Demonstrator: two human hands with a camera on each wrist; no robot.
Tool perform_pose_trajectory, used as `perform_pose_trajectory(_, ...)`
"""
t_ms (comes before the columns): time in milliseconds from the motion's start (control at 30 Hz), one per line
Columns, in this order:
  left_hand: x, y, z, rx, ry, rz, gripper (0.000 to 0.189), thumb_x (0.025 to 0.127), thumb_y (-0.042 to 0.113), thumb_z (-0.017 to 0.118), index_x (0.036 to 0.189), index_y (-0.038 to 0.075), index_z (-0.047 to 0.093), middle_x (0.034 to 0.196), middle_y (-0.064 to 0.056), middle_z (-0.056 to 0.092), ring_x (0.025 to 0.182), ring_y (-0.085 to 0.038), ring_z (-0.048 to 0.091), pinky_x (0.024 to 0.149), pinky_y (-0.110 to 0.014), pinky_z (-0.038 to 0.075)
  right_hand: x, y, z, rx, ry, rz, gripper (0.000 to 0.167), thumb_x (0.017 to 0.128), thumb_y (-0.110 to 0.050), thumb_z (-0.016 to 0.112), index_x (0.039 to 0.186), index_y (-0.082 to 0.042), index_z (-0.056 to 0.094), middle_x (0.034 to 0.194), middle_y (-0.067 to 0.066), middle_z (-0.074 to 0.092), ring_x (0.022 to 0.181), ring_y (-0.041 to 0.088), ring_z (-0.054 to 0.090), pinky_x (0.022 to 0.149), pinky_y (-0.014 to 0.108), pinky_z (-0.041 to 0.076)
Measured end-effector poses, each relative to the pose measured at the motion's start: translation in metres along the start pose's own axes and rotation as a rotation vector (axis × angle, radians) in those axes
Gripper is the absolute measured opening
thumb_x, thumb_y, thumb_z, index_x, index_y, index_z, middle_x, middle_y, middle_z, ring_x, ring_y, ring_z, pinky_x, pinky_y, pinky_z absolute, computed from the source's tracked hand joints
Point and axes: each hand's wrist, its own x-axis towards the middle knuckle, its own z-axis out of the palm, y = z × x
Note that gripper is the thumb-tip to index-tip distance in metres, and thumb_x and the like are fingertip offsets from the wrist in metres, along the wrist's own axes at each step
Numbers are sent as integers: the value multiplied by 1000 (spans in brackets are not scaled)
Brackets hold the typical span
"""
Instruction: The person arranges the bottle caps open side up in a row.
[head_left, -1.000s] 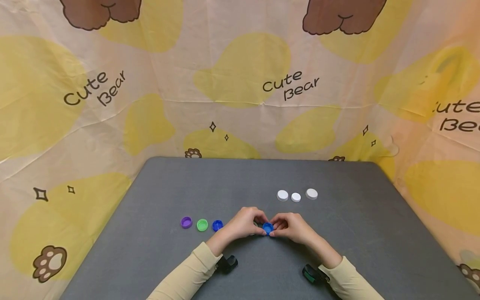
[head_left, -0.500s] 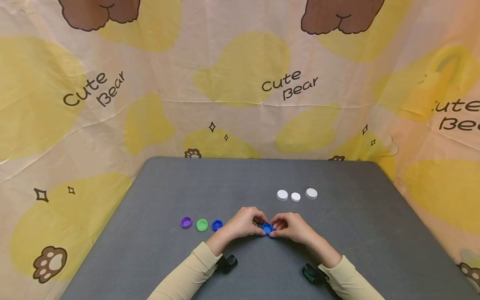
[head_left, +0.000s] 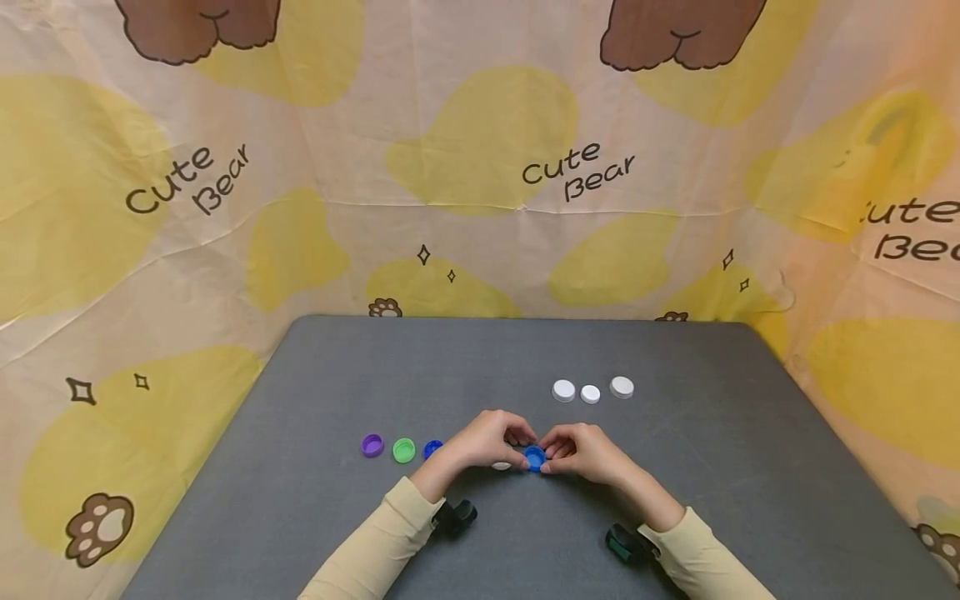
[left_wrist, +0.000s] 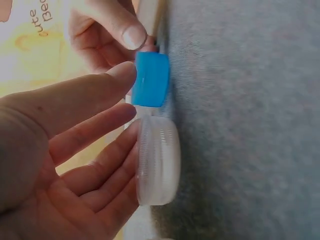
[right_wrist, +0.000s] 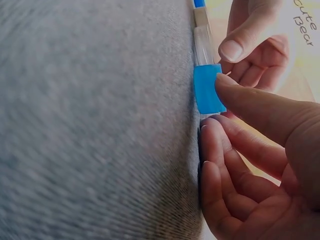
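Extending from the lower edge of the head view, the left sleeve [head_left: 371, 546] and right sleeve [head_left: 712, 554], both pale yellow, angle in toward the middle of the grey table [head_left: 341, 367]. A black device is strapped at each wrist, the left device [head_left: 459, 518] and the right device [head_left: 624, 543]. Past these, the two hands meet fingertip to fingertip around a light blue cap [head_left: 535, 458], which sits on the tabletop with its hollow side up. The right hand [head_left: 588, 454] pinches the cap's right side between thumb and index finger, its other fingers bent behind. The left hand [head_left: 486, 440] has its thumb tip at the cap's left rim and its other fingers loosely bent; whether it grips the cap or merely touches it, I cannot tell. Just beside the blue cap, partly beneath the left hand, sits a translucent white cap [left_wrist: 160, 161] with a ridged side; contact between it and the fingers is unclear. Off to the left lies a row of hollow-side-up caps: a dark blue cap [head_left: 432, 449], partly covered by the left hand, then a green cap [head_left: 404, 451] and a purple cap [head_left: 372, 446]. Farther back, right of centre, three white caps [head_left: 590, 394] lie near one another. Behind the table hangs a cloth backdrop [head_left: 480, 142] printed with yellow patches, paw prints and "Cute Bear" lettering.
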Motion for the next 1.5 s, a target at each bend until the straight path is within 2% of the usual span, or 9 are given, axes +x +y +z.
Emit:
perform_pose_trajectory(200,6,2,-4,-59,9,-40,32,71,17,83,101,11,72,94,-1,72,85,-12,65,74,-20,49,2,2,-6,-5,6,-8,27,79,-22,78,98,-5,70,82,1,70,73,3,64,65,19,51)
perform_pose_trajectory(333,14,1,-6,-48,31,-43,30,74,18,82,101,11,72,95,-1,72,85,-12,66,73,-20,50,4,3,-11,-18,21,10,28,79,-24,78,97,-4,70,83,1,70,73,4,64,66,19,51)
perform_pose_trajectory(600,36,1,-9,-6,69,-42,30,74,18,82,100,9,72,91,-2,72,80,-7,64,70,-18,49,10,8,-26,-56,73,46,29,79,-22,78,99,-3,69,85,3,71,75,8,65,66,19,51)
perform_pose_trajectory(933,61,-1,-12,-52,109,-48,28,73,18,82,96,7,73,82,1,72,71,-2,63,66,-18,48,17,16,-51,-72,166,108,31,79,-19,77,102,0,68,88,7,71,79,15,66,69,23,53)
perform_pose_trajectory(1167,79,-4,-11,-26,126,-62,24,72,17,83,93,8,73,79,2,72,68,0,60,63,-17,46,23,20,-61,-116,222,163,32,78,-20,78,102,0,69,89,8,71,78,15,65,70,29,54)
perform_pose_trajectory(1300,89,-7,-11,-46,127,-57,26,73,16,82,95,7,72,80,0,71,68,-2,60,63,-17,46,31,22,-65,-139,240,189,31,79,-18,78,102,1,69,88,8,71,77,16,65,69,31,53)
perform_pose_trajectory(1500,102,-12,-12,-81,144,-88,29,76,15,80,102,6,70,88,-4,71,74,-6,60,63,-19,47,42,26,-67,-156,273,203,34,79,-16,77,105,3,67,91,14,71,80,21,67,67,33,53)
